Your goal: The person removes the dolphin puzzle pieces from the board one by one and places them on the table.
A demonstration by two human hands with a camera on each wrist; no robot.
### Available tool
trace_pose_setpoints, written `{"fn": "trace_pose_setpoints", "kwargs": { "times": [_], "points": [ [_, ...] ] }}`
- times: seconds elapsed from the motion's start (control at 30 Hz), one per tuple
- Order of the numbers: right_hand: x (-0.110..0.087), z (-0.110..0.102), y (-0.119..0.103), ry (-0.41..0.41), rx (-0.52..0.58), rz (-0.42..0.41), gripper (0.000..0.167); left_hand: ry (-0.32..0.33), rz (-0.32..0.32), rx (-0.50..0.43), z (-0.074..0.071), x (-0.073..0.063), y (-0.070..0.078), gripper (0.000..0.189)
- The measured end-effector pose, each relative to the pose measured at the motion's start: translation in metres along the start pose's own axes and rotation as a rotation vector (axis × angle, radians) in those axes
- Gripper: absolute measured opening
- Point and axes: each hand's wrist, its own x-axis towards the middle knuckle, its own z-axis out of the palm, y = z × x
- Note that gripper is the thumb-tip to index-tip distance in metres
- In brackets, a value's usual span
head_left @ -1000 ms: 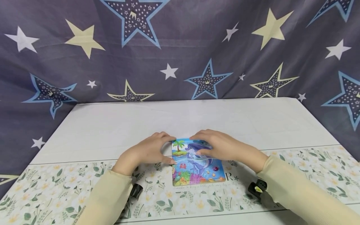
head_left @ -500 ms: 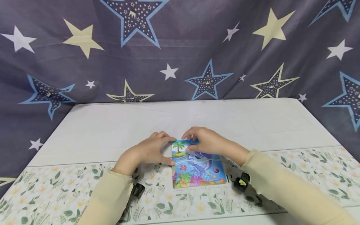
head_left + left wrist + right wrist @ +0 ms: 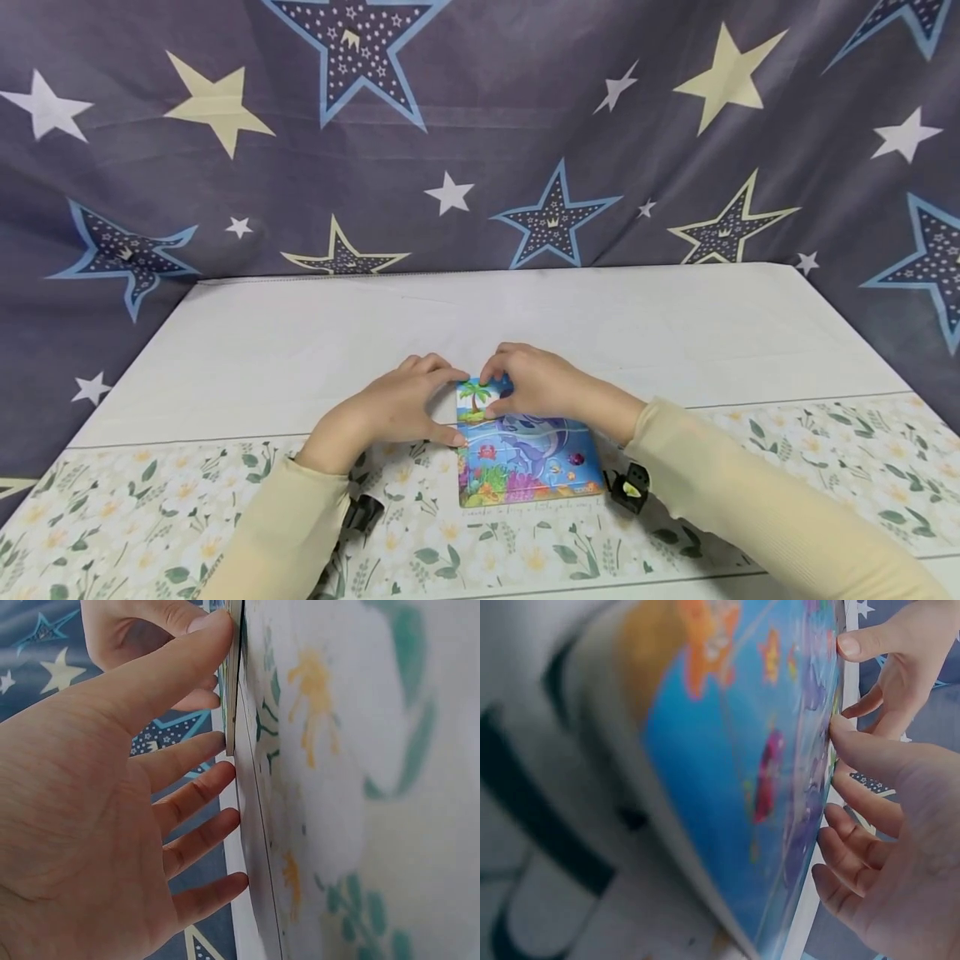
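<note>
A jigsaw puzzle (image 3: 525, 462) lies flat, with a dolphin, a palm tree and coral on it. My left hand (image 3: 393, 410) rests at its left side, the index fingertip at the upper left corner and the thumb lower on the edge. In the left wrist view its fingers are extended and spread beside the thin puzzle edge (image 3: 231, 690). My right hand (image 3: 543, 382) touches the upper part of the puzzle by the palm tree, thumb on the picture and index finger near the far edge, hiding part of the dolphin. The right wrist view shows its fingertips (image 3: 840, 727) against the surface.
Under the puzzle runs a floral cloth strip (image 3: 420, 533) with printed lettering. White cloth (image 3: 337, 325) covers the table behind it. A dark curtain with stars (image 3: 465, 125) hangs at the back and sides. Each wrist carries a small black camera (image 3: 628, 487).
My right hand has slid left across the top of the puzzle, from the dolphin towards the palm tree. My left hand has stayed at the left edge.
</note>
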Motion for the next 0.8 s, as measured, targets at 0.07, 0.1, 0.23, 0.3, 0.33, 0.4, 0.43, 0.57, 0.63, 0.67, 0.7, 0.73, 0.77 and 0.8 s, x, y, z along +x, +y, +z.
{"fn": "trace_pose_setpoints", "kwargs": {
  "times": [0.07,0.1,0.23,0.3,0.33,0.4,0.43,0.57,0.63,0.67,0.7,0.73,0.77,0.8],
  "points": [
    [0.001,0.000,-0.002,-0.009,0.002,0.010,0.037,0.001,0.002,0.008,0.000,0.000,0.000,0.084],
    [0.001,0.001,-0.003,-0.015,0.000,0.016,0.037,0.002,0.003,0.012,0.001,0.000,0.000,0.085],
    [0.003,0.000,-0.005,-0.041,-0.004,0.042,0.038,0.008,0.006,0.027,0.001,0.000,0.000,0.085],
    [0.005,0.000,-0.006,-0.052,0.000,0.049,0.039,0.011,0.006,0.033,0.000,0.000,0.001,0.085],
    [0.006,0.000,-0.005,-0.054,0.002,0.049,0.039,0.011,0.005,0.035,0.000,0.001,0.001,0.085],
    [0.008,0.000,-0.005,-0.062,0.004,0.043,0.039,0.009,-0.001,0.034,-0.001,0.001,0.002,0.084],
    [0.009,0.000,-0.005,-0.067,0.005,0.041,0.039,0.006,-0.004,0.034,-0.002,0.001,0.002,0.084],
    [0.011,-0.001,-0.006,-0.075,-0.005,0.045,0.037,-0.002,-0.014,0.032,-0.002,0.002,0.003,0.084],
    [0.011,-0.001,-0.008,-0.072,-0.002,0.059,0.036,-0.002,-0.014,0.033,-0.001,0.002,0.003,0.084],
    [0.011,-0.001,-0.009,-0.068,-0.001,0.065,0.035,-0.001,-0.013,0.033,-0.001,0.002,0.002,0.084],
    [0.010,-0.001,-0.010,-0.063,0.002,0.069,0.035,0.000,-0.013,0.032,-0.001,0.002,0.002,0.084],
    [0.010,0.000,-0.011,-0.057,0.007,0.073,0.034,0.002,-0.014,0.030,-0.001,0.002,0.002,0.084],
    [0.009,0.000,-0.011,-0.051,0.013,0.075,0.034,0.004,-0.014,0.029,0.000,0.002,0.002,0.084],
    [0.009,0.000,-0.012,-0.047,0.018,0.076,0.035,0.006,-0.015,0.027,0.000,0.002,0.001,0.084]
  ]
}}
